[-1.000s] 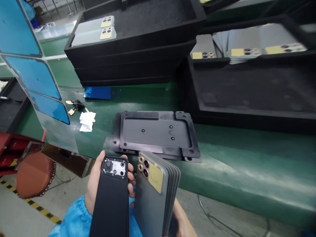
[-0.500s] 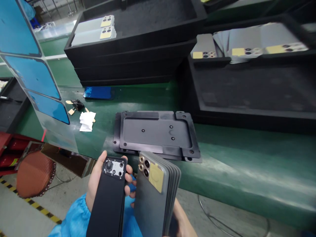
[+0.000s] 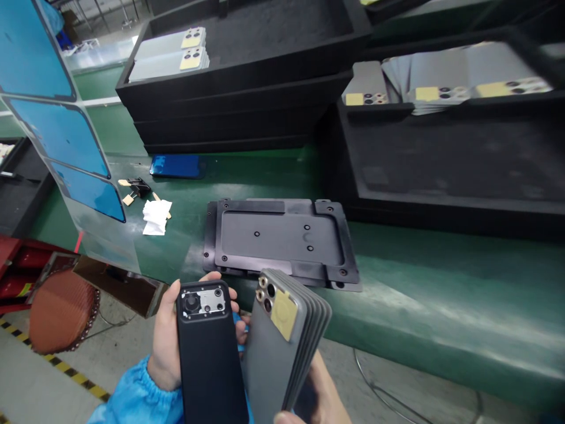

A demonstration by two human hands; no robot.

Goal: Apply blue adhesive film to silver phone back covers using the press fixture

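My left hand (image 3: 165,341) is wrapped around a black phone back cover (image 3: 209,365), its silvery camera plate facing up at the top end. In my right hand (image 3: 324,388) is a fanned stack of grey phone back covers (image 3: 273,353), gripped from below and along the side. The front one has lens rings and a yellow sticker at its top corner. Both hands are near each other, low in the view; the lower ends of both loads run out of frame. Just beyond them lies a dark fixture plate (image 3: 282,235) with a shallow phone-shaped recess.
Black trays (image 3: 238,112) are stacked at the back, with grey covers (image 3: 170,53) inside. Another black tray (image 3: 441,206) on the right holds more covers (image 3: 436,70). A blue-filmed panel (image 3: 176,166), crumpled white paper (image 3: 156,217) and a binder clip (image 3: 140,187) lie left on the green bench (image 3: 441,294).
The black cover has swung more upright and its camera end has shifted slightly left. The grey stack has moved a little right. Both stay held.
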